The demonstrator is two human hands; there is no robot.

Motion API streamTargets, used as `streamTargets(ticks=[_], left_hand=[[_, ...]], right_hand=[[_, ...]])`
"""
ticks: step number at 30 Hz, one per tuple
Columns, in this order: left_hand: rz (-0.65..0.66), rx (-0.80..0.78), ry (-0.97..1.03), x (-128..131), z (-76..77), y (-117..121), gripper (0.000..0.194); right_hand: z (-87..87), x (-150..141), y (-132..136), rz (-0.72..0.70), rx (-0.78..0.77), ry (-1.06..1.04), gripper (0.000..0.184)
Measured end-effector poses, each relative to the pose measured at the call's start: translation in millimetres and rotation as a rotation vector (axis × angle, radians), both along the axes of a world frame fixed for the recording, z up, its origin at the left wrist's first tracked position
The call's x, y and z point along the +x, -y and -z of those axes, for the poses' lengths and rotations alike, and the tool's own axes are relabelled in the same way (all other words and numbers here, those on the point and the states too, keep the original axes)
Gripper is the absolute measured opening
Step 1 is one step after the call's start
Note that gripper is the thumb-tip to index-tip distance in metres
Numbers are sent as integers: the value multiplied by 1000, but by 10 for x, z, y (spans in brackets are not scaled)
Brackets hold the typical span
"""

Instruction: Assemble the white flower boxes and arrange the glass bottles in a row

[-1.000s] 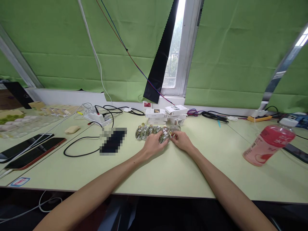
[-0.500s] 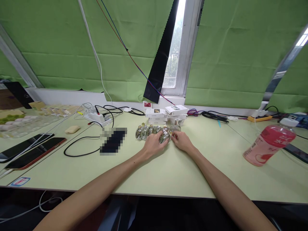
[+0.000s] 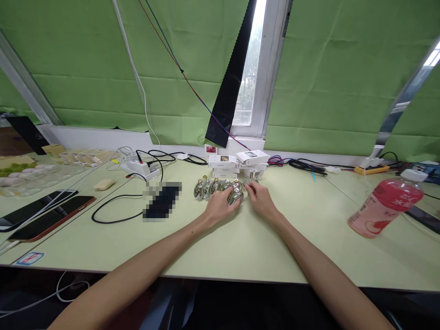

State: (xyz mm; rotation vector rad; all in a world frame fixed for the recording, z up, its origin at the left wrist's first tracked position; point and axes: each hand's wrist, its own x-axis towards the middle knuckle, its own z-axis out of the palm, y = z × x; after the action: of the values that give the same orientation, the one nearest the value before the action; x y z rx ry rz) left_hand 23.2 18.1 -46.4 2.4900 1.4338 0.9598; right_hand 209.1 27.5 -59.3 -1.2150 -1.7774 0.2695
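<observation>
A row of silvery glass perfume bottles (image 3: 206,188) with gold-coloured necks stands in the middle of the table. At the row's right end, my left hand (image 3: 220,205) has its thumb and fingers around the sides of one perfume bottle (image 3: 236,189). Just right of that, my right hand (image 3: 261,200) is closed, its fingertips pinched at the front of another perfume bottle (image 3: 252,175) with a silver top. The fingers partly cover this bottle, so the exact grip is hard to see.
White boxes (image 3: 222,161) are stacked behind the bottles. A pixelated dark device (image 3: 163,201), a power strip (image 3: 142,168) and phones (image 3: 51,217) lie left. A pink drink bottle (image 3: 385,204) leans at right, near coiled black cables (image 3: 307,166). The table's front edge runs below my forearms.
My right hand has shifted slightly up and forward, its fingertips now higher against the silver-topped bottle. My left hand stays at its bottle.
</observation>
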Motion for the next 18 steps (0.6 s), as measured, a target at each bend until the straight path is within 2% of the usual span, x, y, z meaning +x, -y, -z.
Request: streamTargets(ticks=[7,13,18], left_hand=[[-3,-6,-5,0,-1,-6,25],[5,1,-3,-1,-18,8,26],[10,-11,-5,0,-27,17,29]], right_hand=[[-82,-77,101,-86,51,-164,25],[-106,-141,157,-123,142,-140,23],[-107,-156,176,-166,157,-130,23]])
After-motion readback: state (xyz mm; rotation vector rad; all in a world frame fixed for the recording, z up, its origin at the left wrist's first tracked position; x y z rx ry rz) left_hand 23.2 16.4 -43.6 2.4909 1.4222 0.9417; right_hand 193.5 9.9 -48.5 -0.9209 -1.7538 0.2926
